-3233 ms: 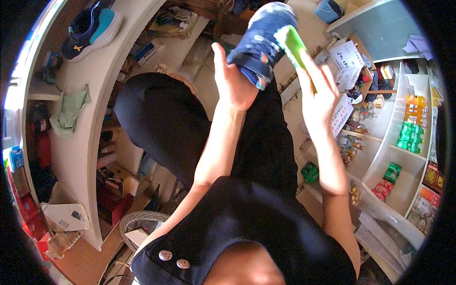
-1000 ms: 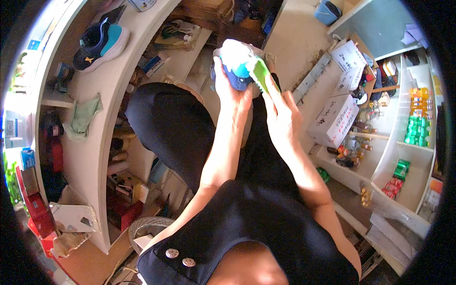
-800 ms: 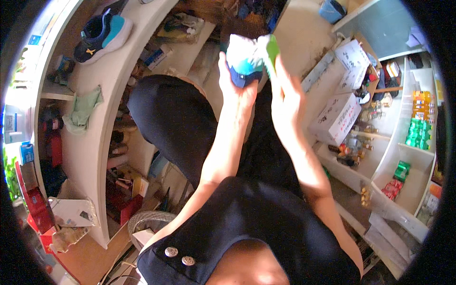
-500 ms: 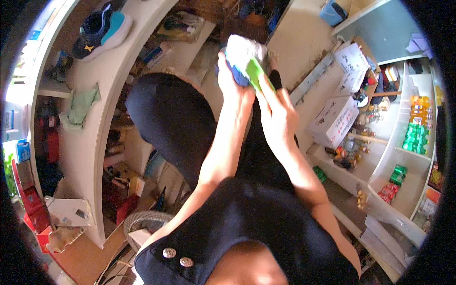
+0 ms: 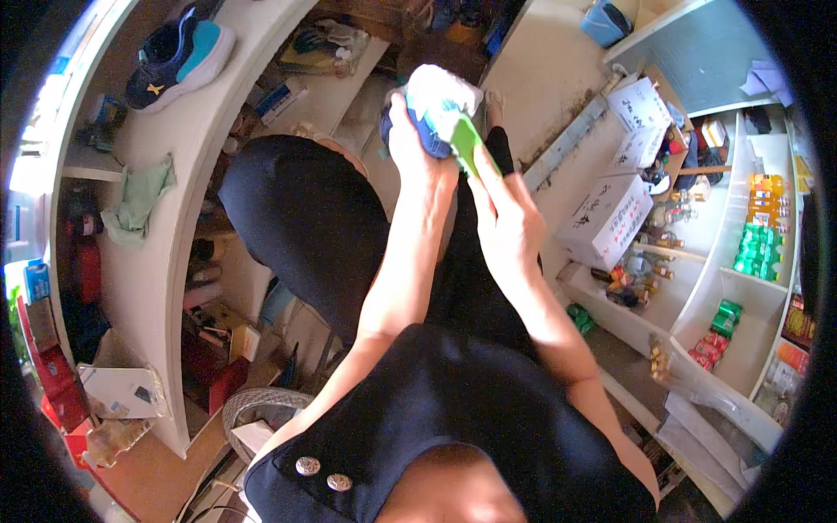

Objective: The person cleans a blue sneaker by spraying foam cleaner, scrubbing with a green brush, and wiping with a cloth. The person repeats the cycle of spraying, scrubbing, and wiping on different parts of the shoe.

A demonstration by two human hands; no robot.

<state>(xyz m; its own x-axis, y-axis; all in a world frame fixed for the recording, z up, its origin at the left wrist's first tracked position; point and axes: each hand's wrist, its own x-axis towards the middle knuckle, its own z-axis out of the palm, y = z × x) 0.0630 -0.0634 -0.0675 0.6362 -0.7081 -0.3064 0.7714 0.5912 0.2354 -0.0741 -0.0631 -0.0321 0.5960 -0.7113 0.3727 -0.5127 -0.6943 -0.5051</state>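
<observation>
My left hand [image 5: 417,152] is wrapped round a sneaker [image 5: 443,89] with a bright white sole and a dark blue and teal upper, held up in front of my knees. The sole faces up, and glare washes out its detail. In my right hand [image 5: 510,222] is a green brush [image 5: 473,146], its far end against the sneaker's sole edge. The brush's bristles are hard to make out. A similar sneaker [image 5: 179,65], navy and teal with a white sole, lies on the white counter [image 5: 218,78] at the upper left.
A pale green cloth [image 5: 141,196] hangs on the counter at left. To the right stand white cartons [image 5: 606,222] and shelves with orange bottles [image 5: 766,200] and green bottles [image 5: 758,251]. A blue bin [image 5: 606,23] is at the upper right, a wheel [image 5: 248,410] at lower left.
The sneaker and both hands have shifted slightly left, and the sneaker looks a little turned, showing more teal. The brush remains against it. The whole view has shifted slightly too.
</observation>
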